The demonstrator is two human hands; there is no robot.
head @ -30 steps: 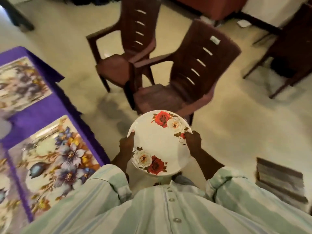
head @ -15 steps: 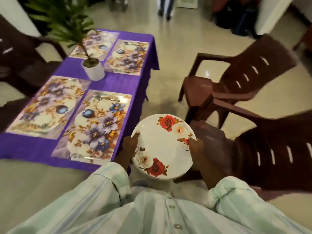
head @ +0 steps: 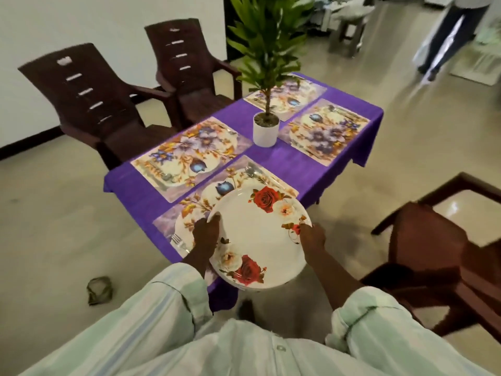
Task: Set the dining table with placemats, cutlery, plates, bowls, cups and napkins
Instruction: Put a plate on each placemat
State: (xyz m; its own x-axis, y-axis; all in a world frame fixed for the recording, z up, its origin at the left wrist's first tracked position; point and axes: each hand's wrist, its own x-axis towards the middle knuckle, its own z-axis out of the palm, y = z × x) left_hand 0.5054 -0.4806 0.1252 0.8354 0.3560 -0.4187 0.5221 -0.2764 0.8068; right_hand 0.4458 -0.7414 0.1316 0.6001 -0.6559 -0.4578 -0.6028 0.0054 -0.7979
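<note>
I carry a stack of white plates (head: 257, 234) printed with red and white roses; my left hand (head: 206, 234) grips its left rim and my right hand (head: 311, 240) grips its right rim. The stack hovers over the near corner of a low table with a purple cloth (head: 292, 161). Several floral placemats lie on the cloth; the nearest placemat (head: 225, 183) is partly hidden under the plates. A fork (head: 179, 241) lies at its near end and cutlery (head: 254, 170) at its far end. The far right placemat (head: 325, 131) also bears cutlery.
A potted plant in a white pot (head: 265, 128) stands mid-table. Two dark brown plastic chairs (head: 92, 104) (head: 187, 63) stand behind the table on the left, another chair (head: 439, 240) at my right. A crumpled object (head: 99, 290) lies on the floor. A person's legs (head: 444, 42) are far right.
My view has swung from the chairs round to the table. The plates, held in both hands throughout, now sit over the nearest placemat.
</note>
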